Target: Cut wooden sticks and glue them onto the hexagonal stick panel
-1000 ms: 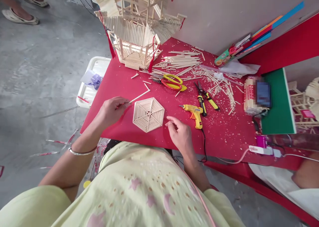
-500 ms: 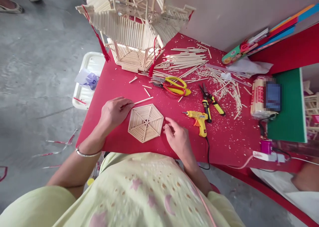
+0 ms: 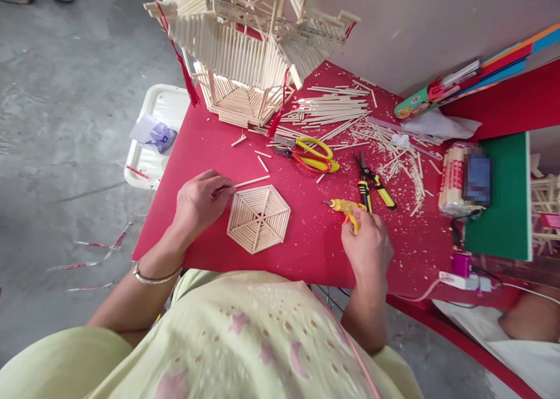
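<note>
Between the fingers of my left hand [image 3: 203,203] is one end of a thin wooden stick [image 3: 252,181], which points right along the upper edge of a hexagonal stick panel [image 3: 259,219]. The panel lies flat on the red table, built of sticks in six-sided rings with spokes. My right hand [image 3: 366,241] is closed around the handle of a yellow hot glue gun [image 3: 345,205], whose nozzle points left. My fingers cover much of the handle. Just behind the gun lie yellow-and-black snips [image 3: 374,183].
A stick-built pavilion model [image 3: 245,55] with red tassels stands at the back left. Red-and-yellow pliers [image 3: 310,154], loose sticks [image 3: 332,110] and crumbs lie across the red table [image 3: 306,259]. At right are a bundle of sticks [image 3: 452,177] and a power strip [image 3: 464,280].
My right hand has moved right, from beside the hexagonal panel to the glue gun, and has closed on its handle. My left hand still holds the stick in nearly the same place.
</note>
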Action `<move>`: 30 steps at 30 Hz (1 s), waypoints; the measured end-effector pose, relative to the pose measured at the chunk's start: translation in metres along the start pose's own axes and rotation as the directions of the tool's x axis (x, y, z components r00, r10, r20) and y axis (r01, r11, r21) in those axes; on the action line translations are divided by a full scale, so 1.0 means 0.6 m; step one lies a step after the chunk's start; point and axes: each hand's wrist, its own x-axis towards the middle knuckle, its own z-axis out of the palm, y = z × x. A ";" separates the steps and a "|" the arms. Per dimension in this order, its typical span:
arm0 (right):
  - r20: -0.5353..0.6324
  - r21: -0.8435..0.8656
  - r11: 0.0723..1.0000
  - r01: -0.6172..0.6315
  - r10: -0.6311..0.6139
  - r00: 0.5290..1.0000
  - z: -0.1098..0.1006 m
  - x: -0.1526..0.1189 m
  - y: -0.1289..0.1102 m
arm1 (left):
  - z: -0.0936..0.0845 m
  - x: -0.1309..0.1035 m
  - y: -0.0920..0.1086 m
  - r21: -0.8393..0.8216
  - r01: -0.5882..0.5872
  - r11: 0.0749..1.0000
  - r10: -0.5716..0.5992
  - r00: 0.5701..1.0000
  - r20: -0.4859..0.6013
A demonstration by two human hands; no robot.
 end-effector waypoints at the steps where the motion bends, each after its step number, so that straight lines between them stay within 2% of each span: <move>1: 0.032 -0.071 0.996 -0.050 0.052 0.998 -0.001 -0.002 0.013 | 0.000 -0.001 0.000 0.013 0.004 1.000 -0.004 1.000 -0.007; 4: 0.140 -0.149 0.981 -0.128 0.149 0.979 0.003 -0.008 0.043 | 0.001 -0.002 0.002 0.040 -0.006 0.999 0.007 1.000 -0.022; 7: 0.169 -0.144 0.984 -0.109 0.133 0.977 0.019 -0.007 0.061 | 0.003 -0.003 0.004 0.034 -0.026 0.999 0.027 0.999 -0.031; 10: 0.123 -0.037 0.996 -0.080 0.084 0.989 0.035 0.003 0.067 | 0.003 -0.005 0.004 0.019 -0.028 0.999 0.029 0.999 -0.034; 12: 0.113 0.127 0.988 -0.085 0.071 0.991 0.035 0.008 0.062 | 0.002 -0.007 0.003 0.021 -0.026 0.999 0.027 0.999 -0.044; 14: 0.148 0.335 0.934 -0.121 0.075 0.986 0.025 0.008 0.046 | 0.001 -0.009 0.001 0.033 -0.030 0.999 0.032 0.998 -0.056; 16: 0.200 0.533 0.832 -0.154 0.053 0.978 0.005 0.008 0.018 | 0.000 -0.010 -0.001 0.043 -0.040 0.998 0.043 0.996 -0.073; 19: 0.221 0.740 0.664 -0.106 -0.091 0.971 -0.028 0.013 -0.038 | -0.003 -0.010 -0.006 0.041 -0.052 0.998 0.056 0.995 -0.087; 21: 0.195 0.806 0.590 -0.037 -0.207 0.959 -0.044 0.023 -0.077 | -0.004 -0.010 -0.009 0.038 -0.052 0.998 0.055 0.995 -0.084; 23: 0.159 0.794 0.607 0.035 -0.264 0.951 -0.049 0.035 -0.108 | -0.004 -0.011 -0.011 0.045 -0.046 0.998 0.050 0.996 -0.079; 26: 0.117 0.681 0.727 0.087 -0.225 0.967 -0.034 0.048 -0.129 | -0.004 -0.013 -0.013 0.083 -0.047 0.995 0.053 0.996 -0.072; 30: 0.163 0.530 0.848 0.022 -0.127 0.978 0.009 0.038 -0.099 | -0.002 -0.015 -0.013 0.128 -0.054 0.990 0.062 0.996 -0.060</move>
